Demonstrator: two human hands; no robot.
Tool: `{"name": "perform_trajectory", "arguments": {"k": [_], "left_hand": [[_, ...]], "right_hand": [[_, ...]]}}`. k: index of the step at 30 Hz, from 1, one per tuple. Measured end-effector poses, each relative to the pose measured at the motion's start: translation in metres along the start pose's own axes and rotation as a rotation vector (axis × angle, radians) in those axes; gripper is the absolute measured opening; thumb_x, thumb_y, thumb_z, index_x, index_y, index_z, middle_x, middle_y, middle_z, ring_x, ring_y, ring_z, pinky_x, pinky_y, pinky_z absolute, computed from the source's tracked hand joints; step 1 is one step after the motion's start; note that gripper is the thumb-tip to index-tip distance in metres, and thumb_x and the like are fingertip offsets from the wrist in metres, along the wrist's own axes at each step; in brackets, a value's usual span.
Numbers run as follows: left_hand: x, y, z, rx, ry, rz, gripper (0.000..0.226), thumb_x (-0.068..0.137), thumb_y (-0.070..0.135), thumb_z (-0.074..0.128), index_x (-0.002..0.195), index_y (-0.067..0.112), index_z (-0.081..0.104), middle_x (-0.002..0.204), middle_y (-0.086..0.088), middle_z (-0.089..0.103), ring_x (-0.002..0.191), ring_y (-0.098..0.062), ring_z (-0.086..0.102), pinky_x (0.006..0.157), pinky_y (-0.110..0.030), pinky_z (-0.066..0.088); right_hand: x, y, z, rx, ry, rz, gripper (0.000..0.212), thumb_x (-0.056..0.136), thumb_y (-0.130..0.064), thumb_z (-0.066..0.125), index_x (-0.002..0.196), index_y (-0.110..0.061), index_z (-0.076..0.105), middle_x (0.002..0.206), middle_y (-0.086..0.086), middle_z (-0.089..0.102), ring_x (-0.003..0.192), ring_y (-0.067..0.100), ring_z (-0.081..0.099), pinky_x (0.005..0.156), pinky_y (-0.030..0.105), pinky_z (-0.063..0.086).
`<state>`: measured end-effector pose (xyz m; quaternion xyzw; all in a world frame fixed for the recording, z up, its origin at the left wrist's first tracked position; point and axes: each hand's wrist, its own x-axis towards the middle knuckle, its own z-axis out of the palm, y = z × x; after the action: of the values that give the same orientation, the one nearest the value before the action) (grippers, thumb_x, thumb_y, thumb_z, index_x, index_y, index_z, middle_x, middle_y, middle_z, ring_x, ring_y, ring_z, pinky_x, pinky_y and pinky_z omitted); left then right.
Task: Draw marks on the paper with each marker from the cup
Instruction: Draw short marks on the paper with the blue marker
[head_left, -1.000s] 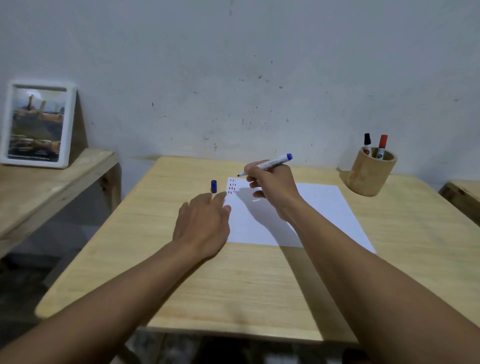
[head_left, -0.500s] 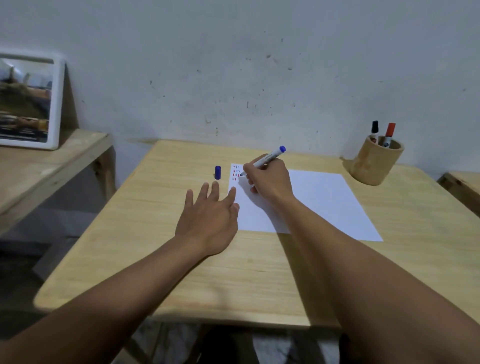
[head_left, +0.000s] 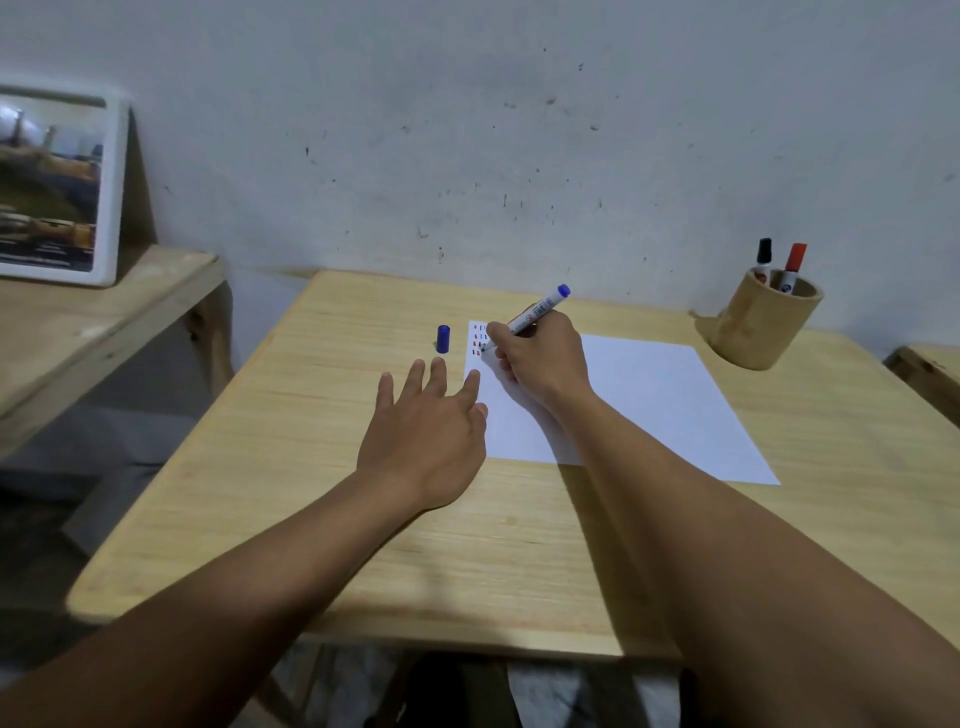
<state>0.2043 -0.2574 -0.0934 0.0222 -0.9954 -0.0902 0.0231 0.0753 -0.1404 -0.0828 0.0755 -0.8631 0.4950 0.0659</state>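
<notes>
A white sheet of paper (head_left: 639, 400) lies on the wooden table (head_left: 322, 467). Small red, blue and dark marks fill its far left corner. My right hand (head_left: 540, 358) grips a blue marker (head_left: 540, 309) with its tip down on the paper at those marks. The marker's blue cap (head_left: 442, 339) stands on the table just left of the paper. My left hand (head_left: 423, 436) lies flat with fingers spread, its index finger and thumb on the paper's left edge. A wooden cup (head_left: 763, 325) at the far right holds a black marker (head_left: 763, 255) and a red marker (head_left: 794, 262).
A framed picture (head_left: 52, 187) leans against the wall on a lower wooden shelf (head_left: 93, 322) to the left. Another wooden surface (head_left: 930, 374) shows at the right edge. The wall stands directly behind the table.
My right hand has lowered the blue marker's tip onto the paper at the marks. My left hand has spread flat beside the paper. The view has tilted down.
</notes>
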Motion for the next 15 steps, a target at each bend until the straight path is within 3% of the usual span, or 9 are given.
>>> {"name": "perform_trajectory", "arguments": {"k": [6, 12, 15], "left_hand": [[0.0007, -0.0006, 0.0003, 0.009, 0.003, 0.004, 0.056, 0.104, 0.038, 0.016, 0.159, 0.027, 0.014, 0.167, -0.014, 0.008, 0.154, -0.031, 0.001, 0.122, -0.055, 0.002], [0.0016, -0.0010, 0.0008, -0.003, 0.005, 0.002, 0.056, 0.104, 0.038, 0.014, 0.158, 0.028, 0.014, 0.167, -0.013, 0.009, 0.154, -0.031, 0.001, 0.122, -0.055, 0.002], [0.0012, -0.0006, 0.0002, -0.001, 0.007, -0.001, 0.055, 0.104, 0.038, 0.014, 0.158, 0.028, 0.014, 0.167, -0.013, 0.010, 0.154, -0.030, 0.001, 0.122, -0.055, 0.003]], "right_hand": [[0.0014, 0.0013, 0.0019, -0.021, -0.007, -0.004, 0.031, 0.091, -0.028, 0.067, 0.084, 0.002, 0.071, 0.075, 0.010, 0.076, 0.073, 0.023, 0.073, 0.065, 0.034, 0.058], [0.0017, 0.0002, 0.0010, -0.036, -0.018, -0.005, 0.030, 0.090, -0.024, 0.066, 0.082, 0.004, 0.071, 0.073, 0.009, 0.074, 0.063, 0.016, 0.064, 0.055, 0.026, 0.048], [0.0022, 0.0002, 0.0001, -0.031, -0.023, 0.003, 0.029, 0.089, -0.024, 0.066, 0.081, 0.004, 0.071, 0.076, 0.012, 0.075, 0.065, 0.019, 0.065, 0.057, 0.028, 0.048]]}}
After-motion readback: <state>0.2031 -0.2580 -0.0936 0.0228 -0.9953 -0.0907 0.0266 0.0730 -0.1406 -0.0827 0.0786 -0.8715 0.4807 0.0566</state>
